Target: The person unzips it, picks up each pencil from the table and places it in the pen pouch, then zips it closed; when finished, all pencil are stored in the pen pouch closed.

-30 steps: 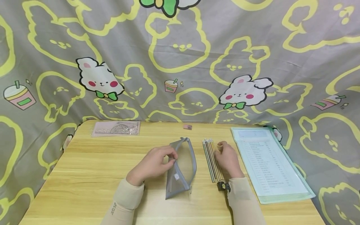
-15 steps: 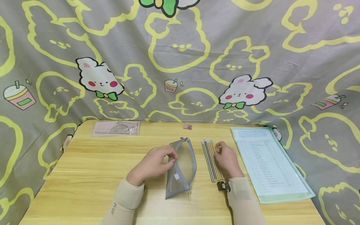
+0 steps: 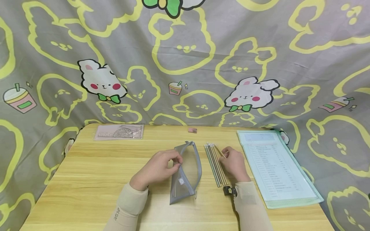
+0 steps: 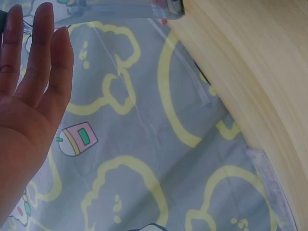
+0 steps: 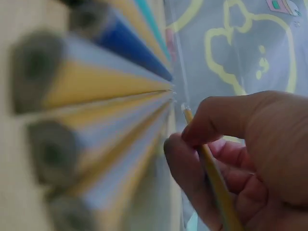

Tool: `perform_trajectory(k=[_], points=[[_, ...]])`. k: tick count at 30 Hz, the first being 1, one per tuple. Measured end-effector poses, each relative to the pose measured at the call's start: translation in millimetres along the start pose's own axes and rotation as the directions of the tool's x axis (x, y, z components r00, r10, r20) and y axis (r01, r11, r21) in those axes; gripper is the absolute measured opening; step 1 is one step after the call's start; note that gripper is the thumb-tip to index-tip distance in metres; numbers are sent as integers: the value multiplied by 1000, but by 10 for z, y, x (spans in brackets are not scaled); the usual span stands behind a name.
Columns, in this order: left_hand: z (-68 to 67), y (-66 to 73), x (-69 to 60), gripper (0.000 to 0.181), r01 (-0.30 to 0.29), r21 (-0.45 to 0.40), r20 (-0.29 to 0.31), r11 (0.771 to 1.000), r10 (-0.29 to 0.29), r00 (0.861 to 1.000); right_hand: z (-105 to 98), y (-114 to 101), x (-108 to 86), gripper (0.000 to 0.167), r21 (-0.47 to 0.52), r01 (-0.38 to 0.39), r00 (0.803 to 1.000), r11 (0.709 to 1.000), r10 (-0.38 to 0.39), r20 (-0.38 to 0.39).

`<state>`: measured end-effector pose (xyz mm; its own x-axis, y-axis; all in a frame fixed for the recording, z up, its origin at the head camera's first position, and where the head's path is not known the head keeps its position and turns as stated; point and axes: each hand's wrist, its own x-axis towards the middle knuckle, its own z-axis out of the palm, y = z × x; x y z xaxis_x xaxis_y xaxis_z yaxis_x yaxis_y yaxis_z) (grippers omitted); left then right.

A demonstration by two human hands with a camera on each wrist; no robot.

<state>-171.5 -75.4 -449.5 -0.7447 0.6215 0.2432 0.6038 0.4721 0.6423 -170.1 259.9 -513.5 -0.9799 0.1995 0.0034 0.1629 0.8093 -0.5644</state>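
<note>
A grey see-through zip pouch (image 3: pixel 185 190) sits on the table with its mouth gaping. My left hand (image 3: pixel 157 167) pinches the pouch's left rim between thumb and fingers; part of the pouch (image 4: pixel 110 12) crosses the top of the left wrist view. To the right of the pouch, several pencils (image 3: pixel 214 165) lie side by side. At their right edge my right hand (image 3: pixel 234 164) pinches one yellow pencil (image 5: pixel 215 178), its upper end tipped away from the others. The right wrist view shows the blunt ends of the remaining pencils (image 5: pixel 96 86), close and blurred.
On the right lies a pale green document folder (image 3: pixel 277 166) with a printed sheet. A clear packet of rulers (image 3: pixel 119 132) is at the back left. One small pink eraser (image 3: pixel 192 130) sits near the back edge, before a patterned curtain (image 3: pixel 185 64).
My right fingers have taken hold of a yellow pencil and tilted it off the row. The other pencils' upper ends have shifted slightly left. My left hand and the pouch stay put.
</note>
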Motion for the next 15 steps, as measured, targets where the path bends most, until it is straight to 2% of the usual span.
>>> perform_trajectory(k=[4,6,9,11,15], points=[[4,-11,-4,14,-10,4,-2,1000,10,1000,-66,-18,5,32,157,-47,999,986,50,-15],[6,-16,-4,13,-15,1,-2,1000,15,1000,-120,-75,-8,31,279,-76,996,957,86,-21],[5,-21,-5,13,-19,-1,-4,1000,19,1000,-208,-194,-44,30,426,-109,992,898,127,-13],[3,-22,-7,13,-18,-1,-6,1000,18,1000,-262,-276,-71,29,465,-117,991,878,135,-6],[-3,-21,-13,14,-16,-2,-10,1000,16,1000,-333,-415,-121,23,435,-110,993,894,119,7]])
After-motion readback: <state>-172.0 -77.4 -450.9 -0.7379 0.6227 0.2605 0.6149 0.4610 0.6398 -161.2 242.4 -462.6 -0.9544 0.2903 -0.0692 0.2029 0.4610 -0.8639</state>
